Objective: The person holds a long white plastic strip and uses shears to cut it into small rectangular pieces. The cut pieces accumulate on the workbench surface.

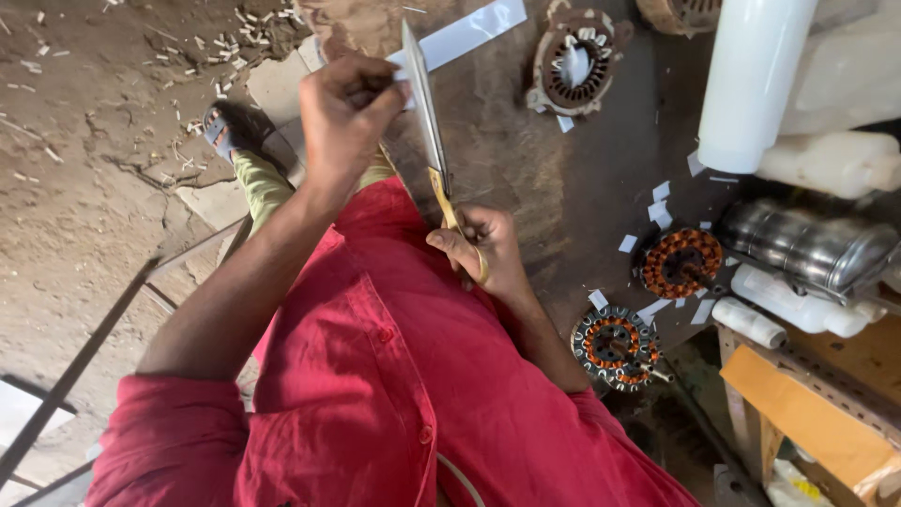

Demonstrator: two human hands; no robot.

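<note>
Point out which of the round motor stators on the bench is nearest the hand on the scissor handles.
The grey-rimmed stator with copper windings, just right of the person's right hand. The all-copper one lies further right, and the pale unwound one sits at the far end.

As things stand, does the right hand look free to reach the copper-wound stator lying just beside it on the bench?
Probably not freely: the right hand is gripping the scissors by the handles. The stator itself lies uncovered on the bench, with only paper scraps between.

Scissors point(427, 113) between both hands, paper strip point(466, 33) beyond, wound stators point(681, 263) right on workbench point(526, 169)
</note>
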